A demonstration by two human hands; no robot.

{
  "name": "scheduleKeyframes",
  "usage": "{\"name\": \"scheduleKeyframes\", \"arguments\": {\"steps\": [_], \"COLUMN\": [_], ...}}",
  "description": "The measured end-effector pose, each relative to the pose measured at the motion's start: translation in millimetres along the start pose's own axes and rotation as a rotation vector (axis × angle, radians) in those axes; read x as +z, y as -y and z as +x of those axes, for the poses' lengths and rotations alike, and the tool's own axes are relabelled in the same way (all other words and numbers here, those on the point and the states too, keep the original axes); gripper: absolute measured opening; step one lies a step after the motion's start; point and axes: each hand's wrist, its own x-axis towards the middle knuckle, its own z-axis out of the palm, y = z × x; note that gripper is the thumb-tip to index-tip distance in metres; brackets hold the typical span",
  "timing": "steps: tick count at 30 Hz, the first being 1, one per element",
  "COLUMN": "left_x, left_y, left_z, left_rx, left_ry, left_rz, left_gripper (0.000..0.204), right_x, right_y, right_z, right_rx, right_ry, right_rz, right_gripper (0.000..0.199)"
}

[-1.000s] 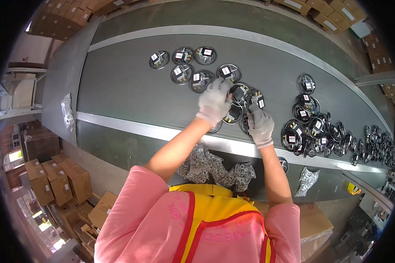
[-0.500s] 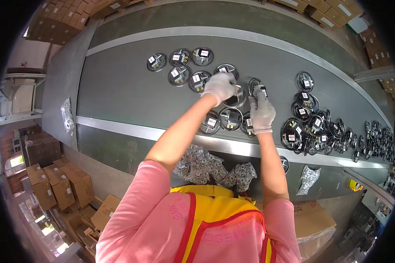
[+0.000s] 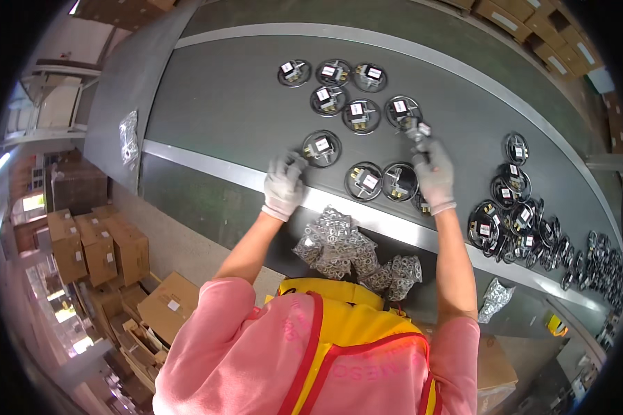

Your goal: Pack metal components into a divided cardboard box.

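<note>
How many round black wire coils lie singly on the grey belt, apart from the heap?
9 coils: three in the far row, three in the next, one at the left hand, two beside the right hand; another may hide under it.

Long grey conveyor belt (image 3: pixel 208 111) with metal edge rail. Stacked cardboard boxes (image 3: pixel 97 245) on floor at left. Bright window light (image 3: pixel 31 203) far left.

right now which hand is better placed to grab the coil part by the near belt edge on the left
Left. The left hand is right beside that coil part, fingers nearly on it. The right hand is farther along the belt, already holding another part.
</note>
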Motion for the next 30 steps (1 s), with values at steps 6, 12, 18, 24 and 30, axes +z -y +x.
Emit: {"name": "scheduleKeyframes", "arguments": {"steps": [6,12,18,24,30], "left_x": [34,42,48,46,45], "left_y": [-22,-14,-12,-13,-18], "left_z": [-14,-16,-20,-18,-18], "left_rx": [-0.105,-0.108,-0.134,-0.176,-0.152], "left_ry": [0.038,0.033,0.059,0.078,0.08], "left_rz": [-0.029,-0.072,-0.06,-0.04,-0.03], "left_gripper": [0.026,0.023,0.021,0.021,0.023], "right_x": [33,-17,-47,-39,-44], "right_y": [19,14,7,-44,-49], "right_z": [-10,11,-3,-35,-38], "right_rx": [-0.421,-0.166,-0.495,0.075,-0.138], "right_ry": [0.32,-0.084,-0.046,-0.219,-0.043], "right_rz": [-0.642,-0.152,-0.509,-0.067,-0.336], "right_gripper": [0.022,0.021,0.02,0.015,0.038]}}
